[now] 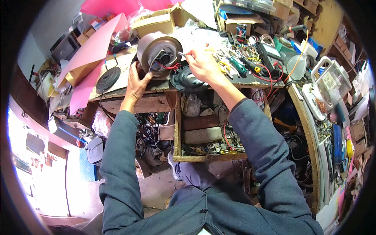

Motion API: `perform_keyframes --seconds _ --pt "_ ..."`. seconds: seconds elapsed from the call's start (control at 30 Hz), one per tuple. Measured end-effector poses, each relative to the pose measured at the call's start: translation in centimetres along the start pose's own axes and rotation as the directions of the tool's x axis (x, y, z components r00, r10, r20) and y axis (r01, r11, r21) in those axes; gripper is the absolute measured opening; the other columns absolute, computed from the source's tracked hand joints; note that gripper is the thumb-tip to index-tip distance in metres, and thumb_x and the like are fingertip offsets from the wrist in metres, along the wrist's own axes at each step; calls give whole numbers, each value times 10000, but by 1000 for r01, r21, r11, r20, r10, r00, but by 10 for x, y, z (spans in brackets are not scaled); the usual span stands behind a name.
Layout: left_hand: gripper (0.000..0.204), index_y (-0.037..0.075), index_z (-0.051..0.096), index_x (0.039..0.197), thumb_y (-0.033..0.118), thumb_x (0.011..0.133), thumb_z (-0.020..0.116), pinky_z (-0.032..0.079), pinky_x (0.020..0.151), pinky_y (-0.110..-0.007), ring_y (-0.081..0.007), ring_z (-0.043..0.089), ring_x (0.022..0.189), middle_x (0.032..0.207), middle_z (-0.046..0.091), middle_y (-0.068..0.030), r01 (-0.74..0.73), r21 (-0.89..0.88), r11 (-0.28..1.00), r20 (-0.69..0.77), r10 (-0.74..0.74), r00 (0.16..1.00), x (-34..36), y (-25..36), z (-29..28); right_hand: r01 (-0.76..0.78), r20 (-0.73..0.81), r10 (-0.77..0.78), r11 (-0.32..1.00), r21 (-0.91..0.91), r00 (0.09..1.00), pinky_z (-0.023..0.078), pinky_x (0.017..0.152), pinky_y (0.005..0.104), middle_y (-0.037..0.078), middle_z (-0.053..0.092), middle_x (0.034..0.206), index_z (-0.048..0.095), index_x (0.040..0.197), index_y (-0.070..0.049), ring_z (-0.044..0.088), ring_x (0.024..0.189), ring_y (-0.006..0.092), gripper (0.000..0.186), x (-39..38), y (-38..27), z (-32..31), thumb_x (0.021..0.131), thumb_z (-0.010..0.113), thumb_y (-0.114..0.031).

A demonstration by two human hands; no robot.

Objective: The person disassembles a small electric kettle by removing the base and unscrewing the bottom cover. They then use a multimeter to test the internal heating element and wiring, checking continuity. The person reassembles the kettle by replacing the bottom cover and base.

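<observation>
A round metal appliance housing (pixel 147 46) stands on edge on the workbench, its hollow center showing wires. My left hand (pixel 138 82) grips it at the lower left, fingers curled at its edge. My right hand (pixel 201 66) is closed on a slim metal tool (pixel 181 54), held at the housing's right side; the tool's exact kind is unclear. Red wires (pixel 171 67) run from the center toward a black round plate (pixel 181 82) lying below and right, partly under my right hand. Pliers and screwdrivers (pixel 237 66) lie to the right.
A black disc (pixel 107 80) and pink sheets (pixel 83 53) are at left. An open wooden drawer (pixel 196 158) full of parts juts out below the bench. Cardboard boxes (pixel 150 26) sit behind. A white plastic appliance (pixel 321 84) stands on the cluttered side bench at right.
</observation>
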State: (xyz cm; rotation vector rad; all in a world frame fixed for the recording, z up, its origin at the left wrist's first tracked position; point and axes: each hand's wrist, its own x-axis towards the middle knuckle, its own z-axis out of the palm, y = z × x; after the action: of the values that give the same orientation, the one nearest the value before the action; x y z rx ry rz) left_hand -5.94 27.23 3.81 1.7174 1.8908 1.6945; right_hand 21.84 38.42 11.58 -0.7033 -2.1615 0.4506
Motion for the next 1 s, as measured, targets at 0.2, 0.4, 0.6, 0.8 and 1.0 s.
perform_keyframes --seconds 0.2,0.4,0.6,0.8,1.0 --pt "789 -30 380 1501 346 916 753 414 1158 -434 -335 553 1331 1440 534 -242 10 -16 1000 65 -9 998 -1 11 -4 -48 15 47 999 26 999 528 1004 449 211 748 1132 731 1186 -33 706 1106 371 320 7 -7 19 1001 562 -233" --pt "764 -33 420 1484 372 922 744 427 1141 -435 -342 561 1302 1409 546 -240 -44 19 999 25 44 999 1 -1 -1 -60 2 61 997 -55 998 558 930 499 209 760 1062 770 1106 -72 724 1043 391 299 17 -7 30 951 552 -205" --pt "792 -33 433 1488 421 918 741 426 1136 -449 -361 551 1307 1407 547 -260 -30 39 999 27 29 999 1 1 0 -98 -35 98 995 -4 995 563 916 501 208 757 1072 768 1111 -78 724 1048 393 301 15 -4 40 956 544 -207" --pt "843 -35 437 1496 470 899 754 420 1139 -451 -366 548 1311 1399 560 -267 -26 108 994 -10 27 1000 -1 3 1 -189 -76 192 981 48 978 570 896 493 244 751 1020 762 1039 4 726 1017 420 283 21 -15 56 927 559 -157" --pt "889 -43 440 1491 505 870 765 411 1147 -467 -384 528 1331 1411 554 -277 -16 132 991 -14 18 1000 5 -10 1 -281 109 272 956 82 956 584 847 481 301 735 897 742 914 98 741 926 454 237 41 -16 59 873 591 -80"
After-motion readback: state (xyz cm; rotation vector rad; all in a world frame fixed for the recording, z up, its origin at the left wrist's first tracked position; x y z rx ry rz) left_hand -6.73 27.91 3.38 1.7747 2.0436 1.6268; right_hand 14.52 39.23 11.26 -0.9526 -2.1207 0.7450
